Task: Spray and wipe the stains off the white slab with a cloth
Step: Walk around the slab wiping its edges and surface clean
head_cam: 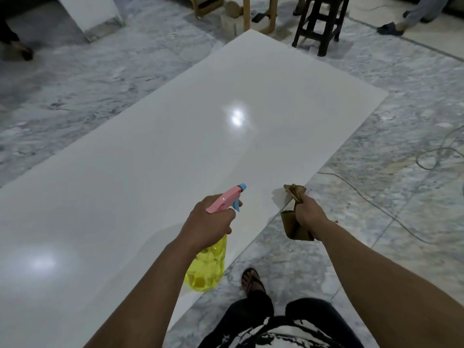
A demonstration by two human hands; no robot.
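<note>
A large glossy white slab (175,136) lies flat on the marble floor, running from the near left to the far middle. My left hand (208,222) grips a spray bottle (208,267) with a yellow body and a pink and blue trigger head, its nozzle aimed over the slab. My right hand (307,217) is closed on a crumpled brown cloth (296,194), held above the slab's near right edge. No stains stand out on the slab from here; two light reflections show on it.
A dark wooden stool (319,23) and pale wooden furniture legs (247,13) stand past the slab's far end. A cable (376,204) snakes over the floor at right. Another white slab (90,13) leans at the far left. A person's feet (391,27) show at the far right.
</note>
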